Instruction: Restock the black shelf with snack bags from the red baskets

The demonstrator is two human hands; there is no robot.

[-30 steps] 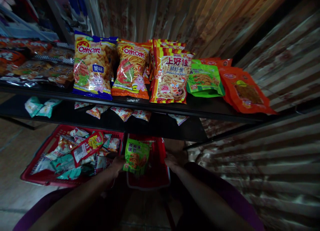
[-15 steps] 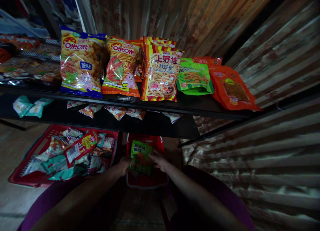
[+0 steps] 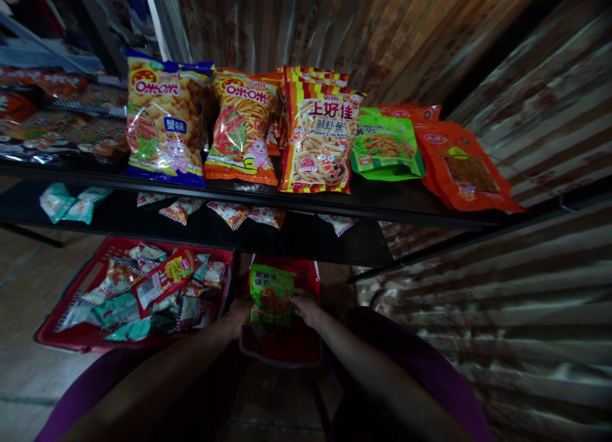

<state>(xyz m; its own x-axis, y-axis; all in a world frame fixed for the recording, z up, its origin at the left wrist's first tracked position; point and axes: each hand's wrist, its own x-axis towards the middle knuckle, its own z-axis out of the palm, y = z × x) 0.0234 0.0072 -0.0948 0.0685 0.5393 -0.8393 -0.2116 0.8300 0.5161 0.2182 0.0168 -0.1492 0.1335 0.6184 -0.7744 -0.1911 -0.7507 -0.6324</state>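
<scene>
A green snack bag (image 3: 271,296) with dark lettering is held upright between my two hands over a small red basket (image 3: 282,351). My left hand (image 3: 240,314) grips its left edge, with the fingers partly hidden in shadow. My right hand (image 3: 306,307) pinches the right edge. To the left, a wider red basket (image 3: 67,347) holds many small snack packets, with a red and yellow packet (image 3: 163,281) on top.
Above stands a black shelf (image 3: 373,205) with blue crab snacks (image 3: 165,123), orange snack bags (image 3: 241,129), prawn crackers (image 3: 319,142), a green bag (image 3: 386,147) and orange pouches (image 3: 471,171). Small packets (image 3: 229,213) lie on the lower shelf. A curtain (image 3: 478,302) hangs at right.
The green bag has risen slightly and tilted more upright in my hands. The shelf and the wider basket appear shifted slightly right as my view turns.
</scene>
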